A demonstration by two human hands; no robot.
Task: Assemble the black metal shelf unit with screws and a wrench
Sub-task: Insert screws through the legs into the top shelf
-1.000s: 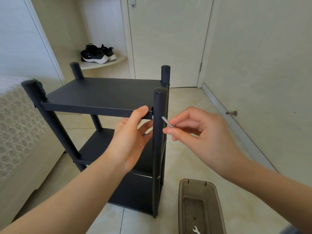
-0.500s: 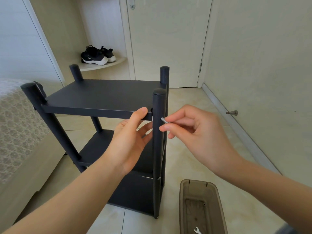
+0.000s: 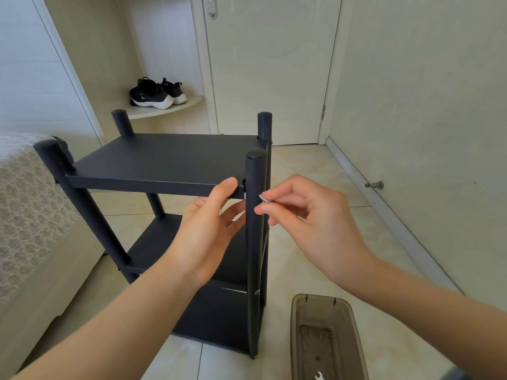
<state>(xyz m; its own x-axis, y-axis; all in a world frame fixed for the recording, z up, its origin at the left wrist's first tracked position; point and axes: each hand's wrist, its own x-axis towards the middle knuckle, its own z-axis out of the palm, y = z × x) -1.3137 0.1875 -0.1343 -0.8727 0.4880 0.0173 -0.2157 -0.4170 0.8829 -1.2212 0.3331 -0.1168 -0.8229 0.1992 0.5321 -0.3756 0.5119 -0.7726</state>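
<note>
The black metal shelf unit (image 3: pixel 170 160) stands upright on the pale tiled floor (image 3: pixel 315 165), just beside the bed with its lace-patterned cover (image 3: pixel 24 204). Round posts carry its tiers. The left hand (image 3: pixel 208 231) has its grip on the front edge of the top tier, thumb over the lip and fingers underneath, close to the near right post (image 3: pixel 255 242). The right hand (image 3: pixel 310 215) pinches a small silver screw (image 3: pixel 264 198) between thumb and forefinger, its tip at the outer side of that post, level with the tier. I can't tell whether it touches.

I'd judge the frame stiff, fairly light and easy to tip, so steadying the tier by its edge near the joint looks sound. The screw is tiny, hard and smooth and would slip readily, so it is best held by its head end. A small silver wrench (image 3: pixel 318 375) lies in the brown translucent plastic tray (image 3: pixel 297 325) on the floor, near the unit's foot.
</note>
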